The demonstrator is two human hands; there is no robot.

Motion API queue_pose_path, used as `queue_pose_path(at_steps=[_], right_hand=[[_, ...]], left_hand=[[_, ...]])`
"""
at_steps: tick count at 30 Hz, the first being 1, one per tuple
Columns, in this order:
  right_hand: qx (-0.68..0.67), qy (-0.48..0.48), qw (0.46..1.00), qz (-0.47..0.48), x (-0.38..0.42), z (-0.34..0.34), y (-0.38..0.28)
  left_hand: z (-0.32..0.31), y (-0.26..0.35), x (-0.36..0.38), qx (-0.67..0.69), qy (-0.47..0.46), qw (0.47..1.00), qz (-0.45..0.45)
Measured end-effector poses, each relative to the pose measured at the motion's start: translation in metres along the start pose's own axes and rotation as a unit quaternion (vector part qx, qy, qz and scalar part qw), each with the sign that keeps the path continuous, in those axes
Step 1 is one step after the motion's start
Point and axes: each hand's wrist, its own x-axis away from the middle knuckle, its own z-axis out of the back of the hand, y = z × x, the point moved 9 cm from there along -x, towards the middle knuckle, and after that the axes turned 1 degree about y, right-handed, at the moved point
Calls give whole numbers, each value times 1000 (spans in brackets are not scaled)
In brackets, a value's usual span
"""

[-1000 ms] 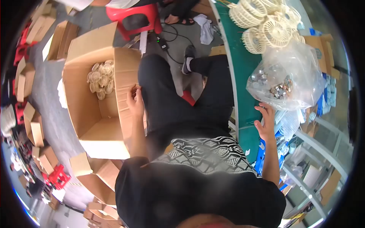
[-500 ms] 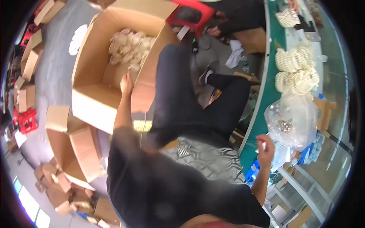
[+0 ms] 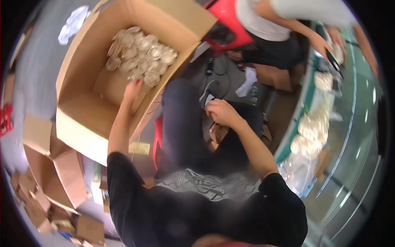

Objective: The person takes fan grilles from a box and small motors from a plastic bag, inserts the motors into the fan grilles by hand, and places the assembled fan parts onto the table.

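Note:
My left hand (image 3: 132, 91) reaches into a large open cardboard box (image 3: 76, 108). Its fingers are curled at the near edge of a pile of cream woven pieces (image 3: 142, 51), hiding whatever they hold. Over my bent leg, my right hand (image 3: 222, 112) has its fingertips pinched together. A small white patch shows right by those fingertips, above my shoe; I cannot tell what this hand holds.
On the right, a green-edged table (image 3: 305, 99) carries cream woven bundles (image 3: 310, 131) and a clear plastic bag (image 3: 297, 171). A co-worker's hand (image 3: 320, 43) holds a dark object at the table. A smaller cardboard box (image 3: 70, 177) stands at left, a red stool (image 3: 234, 26) ahead.
My right hand has moved from beside the table to over my leg. My left hand stays inside the box by the pile. The view has shifted, and a co-worker's arms now show top right.

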Motion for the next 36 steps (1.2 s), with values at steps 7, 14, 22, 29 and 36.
queue_pose_path(at_steps=[7,14,22,29,36], right_hand=[[21,-122,992,-28,-97,-54,91],[-47,-146,987,-54,-124,-87,122],[-40,-141,988,-48,-130,-63,119],[-60,-19,998,-15,-141,-21,118],[-449,214,868,-11,-163,57,93]], left_hand=[[-29,30,-169,-108,44,993,-25],[-137,75,-286,-364,-95,901,-215],[-123,49,-264,-449,-198,858,-151],[28,20,-196,-96,63,991,71],[51,196,-27,273,94,957,-36]])
